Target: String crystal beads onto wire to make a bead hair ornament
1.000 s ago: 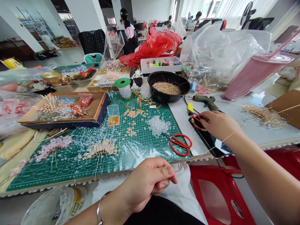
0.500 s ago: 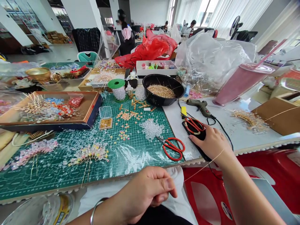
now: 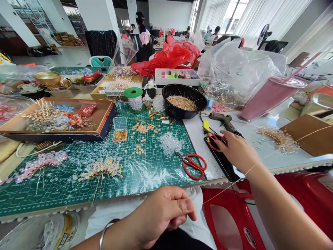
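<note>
The right hand (image 3: 238,149) bent over the near end of a red-handled tool (image 3: 212,139), thumb and fingers about its handles; whether they were clamped on it or merely touching could not be told; the tool lay on the far end of a black phone (image 3: 225,166), ahead and slightly left of that palm, its long axis slanting away leftward, and this hand was clearly the nearer; the left hand (image 3: 169,211) was well apart, low before the lap, fingers curled and thumb pressed to them; a thin wire (image 3: 229,186) ran from near its fingertips past the right wrist and out of frame; whether the fist pinched its end was hidden; left of the phone lay red-handled scissors (image 3: 194,166); the tool's tip, close by a yellow piece (image 3: 206,124), was too small to identify as pliers or cutters.
</note>
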`<state>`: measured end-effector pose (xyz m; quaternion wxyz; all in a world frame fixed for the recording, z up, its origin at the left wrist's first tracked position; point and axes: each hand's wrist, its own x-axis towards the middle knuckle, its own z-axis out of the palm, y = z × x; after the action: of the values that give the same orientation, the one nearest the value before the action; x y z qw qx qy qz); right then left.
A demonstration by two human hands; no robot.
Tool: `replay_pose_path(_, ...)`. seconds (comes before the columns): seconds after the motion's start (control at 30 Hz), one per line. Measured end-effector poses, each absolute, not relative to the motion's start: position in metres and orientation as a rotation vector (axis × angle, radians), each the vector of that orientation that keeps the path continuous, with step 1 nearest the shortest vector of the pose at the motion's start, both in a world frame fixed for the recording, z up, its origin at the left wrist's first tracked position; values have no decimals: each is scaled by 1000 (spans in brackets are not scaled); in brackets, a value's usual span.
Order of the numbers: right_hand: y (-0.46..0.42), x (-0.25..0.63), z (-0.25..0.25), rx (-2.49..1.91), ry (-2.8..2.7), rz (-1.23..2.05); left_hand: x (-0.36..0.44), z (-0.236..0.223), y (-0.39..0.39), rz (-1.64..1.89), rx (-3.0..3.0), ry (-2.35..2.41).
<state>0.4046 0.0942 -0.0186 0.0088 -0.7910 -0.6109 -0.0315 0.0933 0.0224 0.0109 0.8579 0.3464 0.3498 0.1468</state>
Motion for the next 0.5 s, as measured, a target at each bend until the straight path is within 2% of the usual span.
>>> replay_pose_path(0.2, 110, 389, -6, -2483, -1889, -51, 93, 15, 20, 301, 743, 718)
replay_pose_path(0.33, 60, 367, -1, -2431, -1741, 4, 91, 17, 21, 405, 709, 732)
replay_pose_path(0.47, -20, 337, -6, -2160, -1939, 529, 92, 17, 23, 506, 710, 737)
replay_pose_path(0.5, -36, 331, -8, -2004, -1949, 885, 92, 17, 23, 512, 720, 742)
